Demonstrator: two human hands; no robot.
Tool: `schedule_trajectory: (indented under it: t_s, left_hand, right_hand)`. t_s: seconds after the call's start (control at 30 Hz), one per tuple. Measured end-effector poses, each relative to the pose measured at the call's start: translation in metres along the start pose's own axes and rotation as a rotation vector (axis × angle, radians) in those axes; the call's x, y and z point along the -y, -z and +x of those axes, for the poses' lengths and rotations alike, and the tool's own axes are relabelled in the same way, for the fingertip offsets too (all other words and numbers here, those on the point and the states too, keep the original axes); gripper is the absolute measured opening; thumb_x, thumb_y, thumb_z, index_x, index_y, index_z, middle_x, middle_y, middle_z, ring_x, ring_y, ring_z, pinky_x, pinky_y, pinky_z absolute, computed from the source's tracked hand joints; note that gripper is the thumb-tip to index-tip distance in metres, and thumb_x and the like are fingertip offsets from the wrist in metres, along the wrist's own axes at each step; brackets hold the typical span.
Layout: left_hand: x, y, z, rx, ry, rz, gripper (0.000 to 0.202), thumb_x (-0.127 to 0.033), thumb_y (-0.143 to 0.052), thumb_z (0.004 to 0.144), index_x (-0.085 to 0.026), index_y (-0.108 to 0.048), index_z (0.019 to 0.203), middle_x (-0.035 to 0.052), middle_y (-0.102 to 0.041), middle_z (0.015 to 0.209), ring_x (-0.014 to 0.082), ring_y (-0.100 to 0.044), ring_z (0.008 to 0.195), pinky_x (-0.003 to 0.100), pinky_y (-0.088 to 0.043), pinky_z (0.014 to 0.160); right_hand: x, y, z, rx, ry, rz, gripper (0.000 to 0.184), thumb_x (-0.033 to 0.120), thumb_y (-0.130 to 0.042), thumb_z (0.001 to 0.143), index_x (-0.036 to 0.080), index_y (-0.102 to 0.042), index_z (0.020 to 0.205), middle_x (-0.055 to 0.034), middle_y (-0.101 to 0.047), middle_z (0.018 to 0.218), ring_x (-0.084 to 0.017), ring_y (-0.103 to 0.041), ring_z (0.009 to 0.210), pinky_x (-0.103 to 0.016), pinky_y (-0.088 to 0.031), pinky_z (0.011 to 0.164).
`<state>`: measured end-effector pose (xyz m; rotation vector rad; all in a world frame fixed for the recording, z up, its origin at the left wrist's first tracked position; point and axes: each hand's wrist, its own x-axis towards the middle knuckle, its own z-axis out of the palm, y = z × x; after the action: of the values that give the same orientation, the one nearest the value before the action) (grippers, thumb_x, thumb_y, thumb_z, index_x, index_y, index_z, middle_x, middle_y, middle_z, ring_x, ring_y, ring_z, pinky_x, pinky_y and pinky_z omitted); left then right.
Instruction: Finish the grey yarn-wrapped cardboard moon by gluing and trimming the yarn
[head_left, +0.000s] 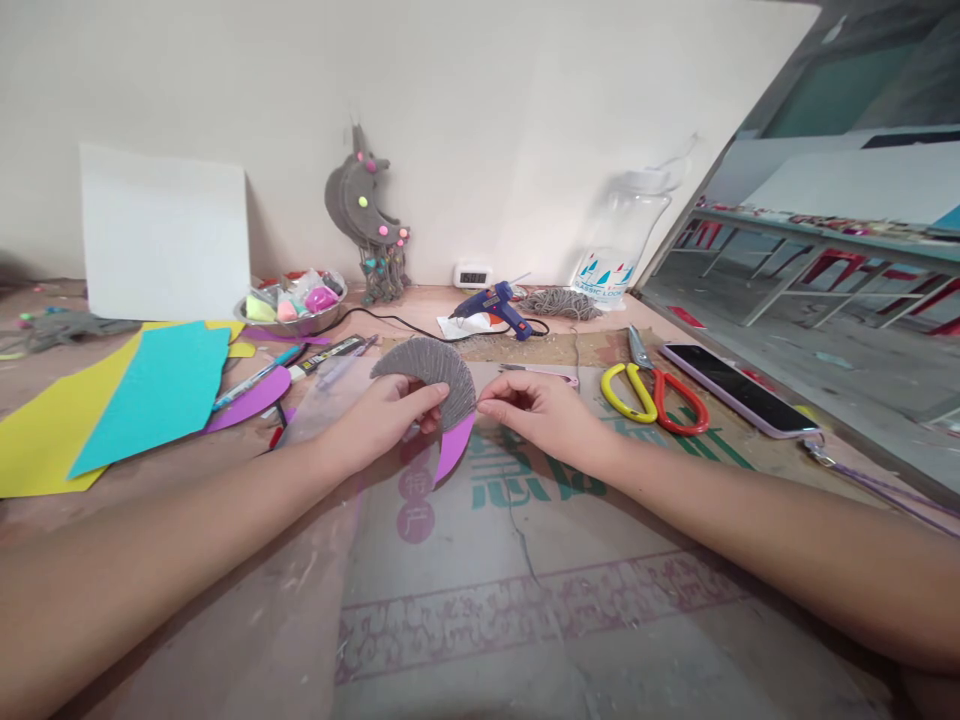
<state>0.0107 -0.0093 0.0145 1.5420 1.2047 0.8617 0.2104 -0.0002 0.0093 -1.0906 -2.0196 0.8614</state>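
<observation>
A purple crescent moon cutout [454, 450] is wrapped in grey yarn [427, 362] over most of its length, with the lower tip bare purple. My left hand [397, 405] grips the crescent at its inner curve, thumb in front. Just right of the crescent's edge, my right hand [532, 405] is pinched closed, thumb against forefinger. It seems to hold the grey yarn, though the strand between the fingers is too thin to make out clearly. A loose grey strand [523, 545] trails down the board below the hands.
Scissors [654, 395] and a phone [739, 388] lie to the right. Behind are a blue glue gun [495, 308], a yarn heap [561, 302], a plastic bottle [619, 240] and a small clock [473, 275]. A bowl [304, 322] and coloured sheets [154, 400] sit left. A decorated moon [364, 205] hangs behind.
</observation>
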Motion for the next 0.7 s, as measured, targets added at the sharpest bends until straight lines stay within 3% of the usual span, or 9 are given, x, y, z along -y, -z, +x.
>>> schedule_trajectory:
  t_s: [0.43, 0.7]
  left_hand:
    - [-0.007, -0.001, -0.004, 0.010, 0.015, 0.041, 0.033, -0.038, -0.052, 0.079, -0.017, -0.057, 0.055, 0.0003, -0.055, 0.055, 0.0107, -0.049, 0.052, 0.022, -0.037, 0.051]
    - [0.003, -0.001, -0.001, 0.012, 0.018, -0.100, 0.033, -0.041, -0.055, 0.078, -0.016, -0.057, 0.057, 0.0004, -0.055, 0.055, 0.0104, -0.049, 0.053, 0.022, -0.037, 0.051]
  right_hand:
    - [-0.001, 0.000, 0.000, -0.008, -0.005, -0.018, 0.016, 0.033, -0.057, 0.080, 0.019, -0.062, 0.077, -0.0002, -0.058, 0.067, -0.011, -0.049, 0.059, -0.025, -0.040, 0.055]
    - [-0.001, -0.001, -0.001, 0.014, -0.002, 0.004, 0.016, 0.032, -0.056, 0.080, 0.017, -0.062, 0.078, 0.0009, -0.056, 0.067, -0.010, -0.047, 0.059, -0.023, -0.038, 0.055]
